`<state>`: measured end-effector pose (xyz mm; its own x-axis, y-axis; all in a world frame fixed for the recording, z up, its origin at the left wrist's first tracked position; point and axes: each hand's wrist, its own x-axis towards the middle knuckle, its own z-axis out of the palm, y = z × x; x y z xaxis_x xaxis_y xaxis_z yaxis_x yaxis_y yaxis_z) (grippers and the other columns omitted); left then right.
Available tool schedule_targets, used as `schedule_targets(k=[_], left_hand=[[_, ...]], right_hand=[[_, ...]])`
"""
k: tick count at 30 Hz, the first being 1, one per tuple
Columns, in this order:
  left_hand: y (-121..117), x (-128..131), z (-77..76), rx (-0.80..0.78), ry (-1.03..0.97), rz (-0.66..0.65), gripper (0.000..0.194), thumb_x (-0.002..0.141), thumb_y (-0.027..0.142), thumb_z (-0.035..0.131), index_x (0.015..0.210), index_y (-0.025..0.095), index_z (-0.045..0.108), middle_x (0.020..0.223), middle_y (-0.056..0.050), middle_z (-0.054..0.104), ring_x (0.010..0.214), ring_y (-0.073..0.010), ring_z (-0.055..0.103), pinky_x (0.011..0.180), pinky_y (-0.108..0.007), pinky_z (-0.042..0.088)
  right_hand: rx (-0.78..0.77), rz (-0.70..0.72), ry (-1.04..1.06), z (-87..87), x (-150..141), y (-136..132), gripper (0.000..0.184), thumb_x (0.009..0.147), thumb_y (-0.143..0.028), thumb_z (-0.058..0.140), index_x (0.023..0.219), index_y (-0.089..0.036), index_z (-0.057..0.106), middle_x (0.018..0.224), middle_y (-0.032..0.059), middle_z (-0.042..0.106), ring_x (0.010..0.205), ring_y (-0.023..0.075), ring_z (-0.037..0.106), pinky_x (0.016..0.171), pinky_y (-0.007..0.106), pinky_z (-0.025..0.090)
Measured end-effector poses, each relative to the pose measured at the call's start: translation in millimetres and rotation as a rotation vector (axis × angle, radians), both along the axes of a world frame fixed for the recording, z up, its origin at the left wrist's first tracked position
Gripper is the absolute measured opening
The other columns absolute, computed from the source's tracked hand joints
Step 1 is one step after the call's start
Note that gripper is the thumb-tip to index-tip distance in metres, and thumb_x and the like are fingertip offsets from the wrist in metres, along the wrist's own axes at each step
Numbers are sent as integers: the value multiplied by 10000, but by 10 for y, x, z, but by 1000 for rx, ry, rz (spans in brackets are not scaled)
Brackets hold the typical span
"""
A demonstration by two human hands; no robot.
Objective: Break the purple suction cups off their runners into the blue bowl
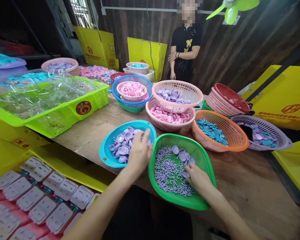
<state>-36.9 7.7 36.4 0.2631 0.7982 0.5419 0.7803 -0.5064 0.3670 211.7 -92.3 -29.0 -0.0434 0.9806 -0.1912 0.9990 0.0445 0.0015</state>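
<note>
My left hand [139, 151] is over the right side of a blue basin [105, 154] that holds a heap of small purple round cup-shaped pieces [124, 150]. Its fingers are slightly bent and apart, with nothing visible in them. Inside a green basket [180, 199], my right hand [198, 178] has its fingertips closed on a small purple cup piece [185, 173]. Several similar cups [182, 156] lie just beyond those fingers. Many thin purple hook-shaped pieces [168, 170] cover the left and lower part of the basket floor.
Pink baskets [155, 87] of purple and pink pieces are stacked behind; an orange basket [236, 141] of teal pieces stands right. A lime crate [52, 123] of clear packages is left. White trays [59, 217] lie lower left. Beyond the table stands a person [186, 43].
</note>
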Motion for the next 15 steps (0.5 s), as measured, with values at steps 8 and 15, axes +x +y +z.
schedule_targets(k=[8, 15], left_hand=[[-362, 467, -172, -353, -256, -374, 363, 800, 149, 434, 1159, 199, 451, 991, -55, 507, 902, -162, 502, 822, -318, 414], [-310, 538, -324, -651, -204, -467, 230, 820, 265, 425, 942, 174, 598, 692, -3, 603, 629, -125, 549, 601, -220, 390]], right_hand=[[-82, 18, 47, 42, -12, 276, 170, 767, -85, 479, 714, -150, 627, 757, 99, 626, 705, 197, 601, 607, 261, 384], [68, 74, 636, 371, -257, 362, 215, 845, -301, 412, 802, -197, 594, 654, -12, 603, 593, 115, 563, 523, 196, 379]])
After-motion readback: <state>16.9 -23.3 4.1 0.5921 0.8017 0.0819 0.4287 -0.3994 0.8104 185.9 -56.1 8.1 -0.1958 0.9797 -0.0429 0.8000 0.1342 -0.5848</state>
